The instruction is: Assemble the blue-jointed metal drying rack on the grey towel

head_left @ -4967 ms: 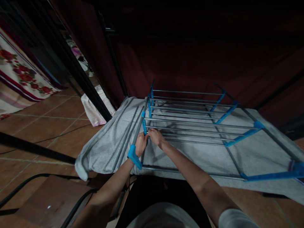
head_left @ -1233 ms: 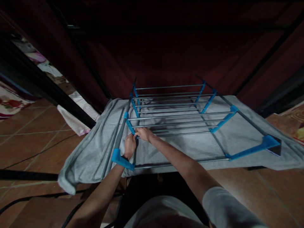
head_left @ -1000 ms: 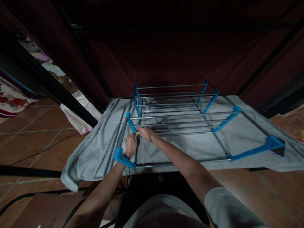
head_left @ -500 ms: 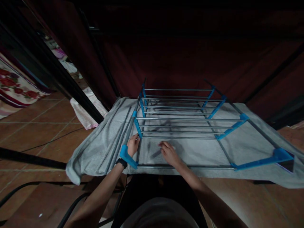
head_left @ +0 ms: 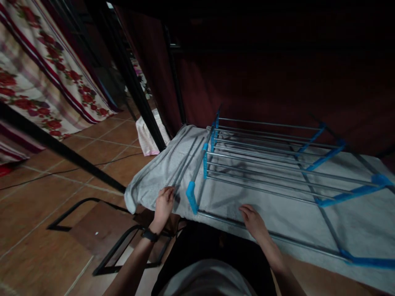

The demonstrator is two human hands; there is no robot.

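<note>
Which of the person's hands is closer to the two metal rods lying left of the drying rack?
Left. The left hand is beside the near ends of the metal rods, contact unclear; the right hand is farther right, beyond the blue corner piece.

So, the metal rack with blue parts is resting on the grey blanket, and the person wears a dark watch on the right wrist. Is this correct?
Not quite: the dark watch is on the wrist of the left hand, not on the right wrist, as the head view shows. The metal rack with blue parts does rest on the grey blanket.
</note>
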